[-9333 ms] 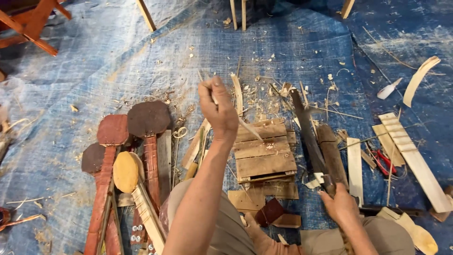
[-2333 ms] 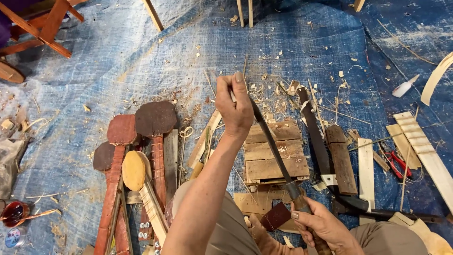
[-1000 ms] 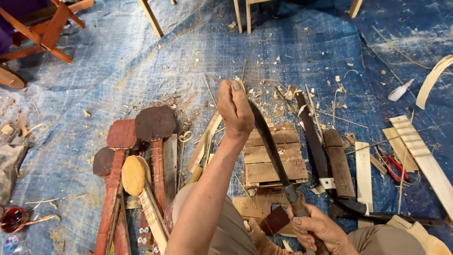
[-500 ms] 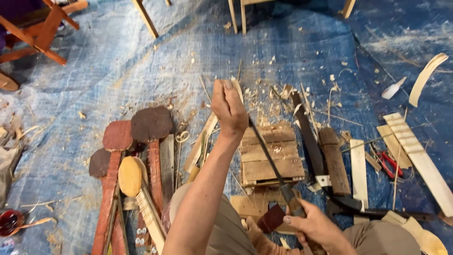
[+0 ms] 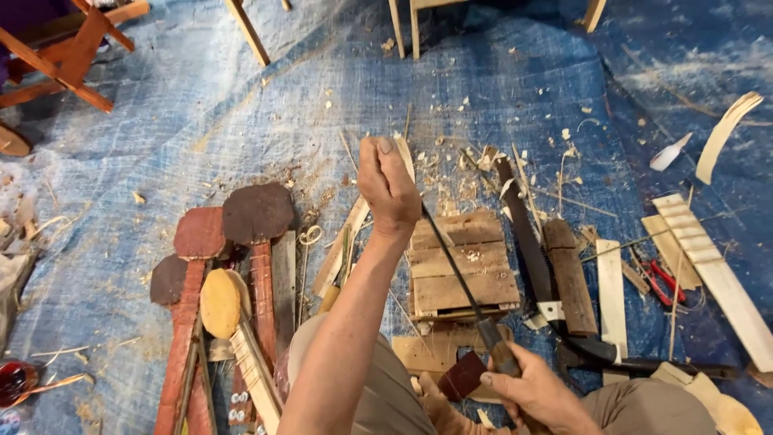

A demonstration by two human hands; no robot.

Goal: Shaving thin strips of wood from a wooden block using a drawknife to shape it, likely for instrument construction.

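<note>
In the middle of the frame, my left hand (image 5: 389, 187) was closed tight around a thin pale wood strip (image 5: 405, 155), holding it up so its tip stuck out above my thumb. My right hand (image 5: 538, 395), at the bottom of the frame, was gripping the wooden handle of a long thin blade (image 5: 451, 262). The blade ran up from that hand to the left hand and met the strip there (I could not tell just where it touched).

Under the blade, a small slatted wooden block (image 5: 460, 263) sat on the blue tarp (image 5: 241, 121) that covered the floor. Pale wood shavings (image 5: 459, 161) lay scattered just above the block. To the right of the block lay a dark saw (image 5: 527, 242), and beside that a brown wood plank (image 5: 573, 278). Further right was a white flat strip (image 5: 612, 294), then red pliers (image 5: 667, 282), then a long pale notched strip (image 5: 713, 270) near the right edge.

At the lower left of the frame lay several paddle-shaped wooden pieces (image 5: 256, 213) with dark round heads, side by side, with one yellow-headed piece (image 5: 219, 302) among them. A red wooden frame (image 5: 64, 56) stood in the upper left corner.
</note>
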